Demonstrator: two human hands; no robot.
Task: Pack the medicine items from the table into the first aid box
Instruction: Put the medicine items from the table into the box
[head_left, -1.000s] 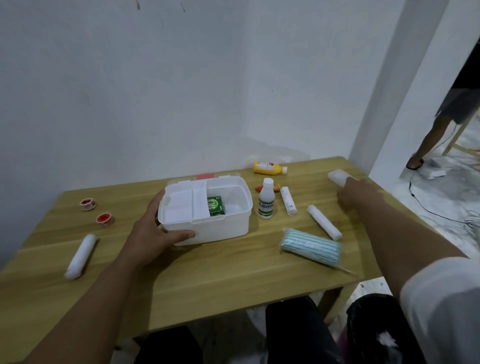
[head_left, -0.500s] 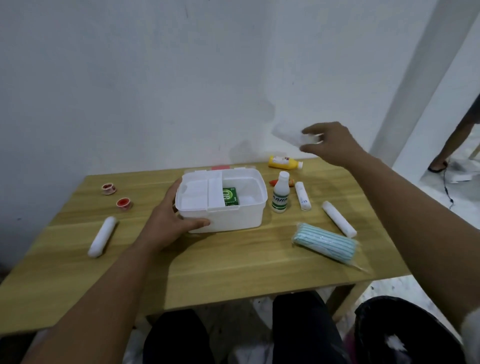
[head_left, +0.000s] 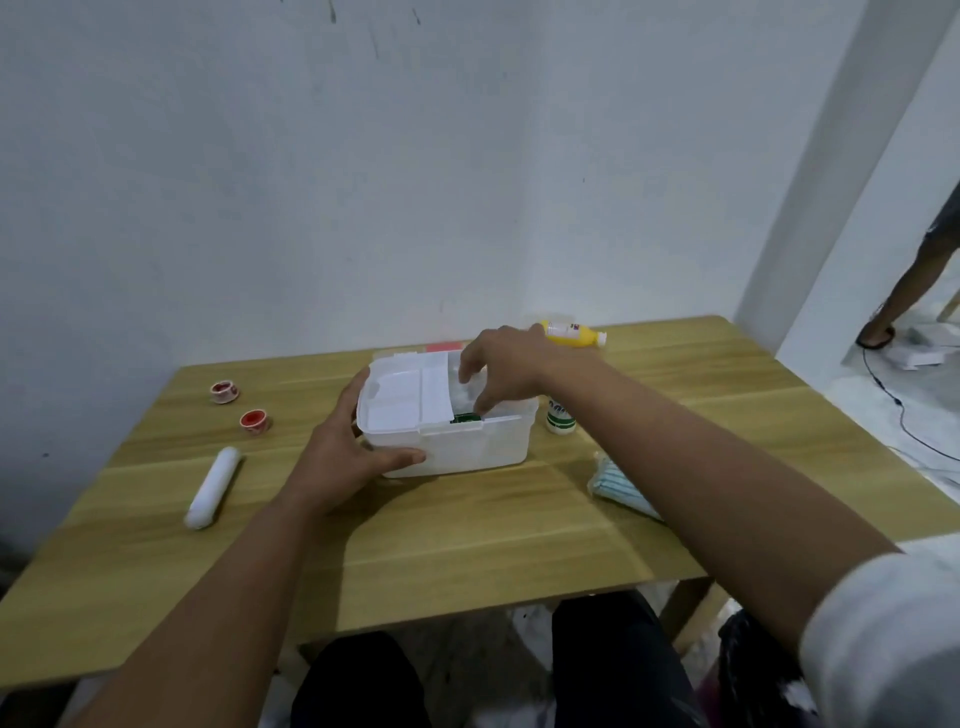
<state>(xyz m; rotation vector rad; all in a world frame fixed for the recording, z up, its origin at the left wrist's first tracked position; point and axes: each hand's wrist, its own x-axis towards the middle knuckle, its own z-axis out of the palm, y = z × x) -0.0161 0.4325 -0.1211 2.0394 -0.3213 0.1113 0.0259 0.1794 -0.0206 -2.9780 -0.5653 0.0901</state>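
The white first aid box (head_left: 467, 452) stands open in the middle of the wooden table (head_left: 467, 535), with a tray insert over its left half and a green carton (head_left: 465, 417) inside. My left hand (head_left: 343, 457) grips the box's front left corner. My right hand (head_left: 504, 371) is over the open right compartment, its fingers pinched on a small white packet (head_left: 464, 388) held just inside the rim. On the table lie a white roll (head_left: 214, 487), two red tape rolls (head_left: 224, 391) (head_left: 254, 420), a yellow bottle (head_left: 571, 335), a white bottle (head_left: 560, 418) and a pack of blue masks (head_left: 618, 488).
A white wall stands close behind the table. Another person's legs (head_left: 914, 280) are at the far right by a doorway, with a black cable (head_left: 904, 415) on the floor. My right forearm hides part of the table's right side.
My right hand picked the white packet up from the table's far right corner, carried it through the air and brought it down into the box. My left hand stayed on the box.
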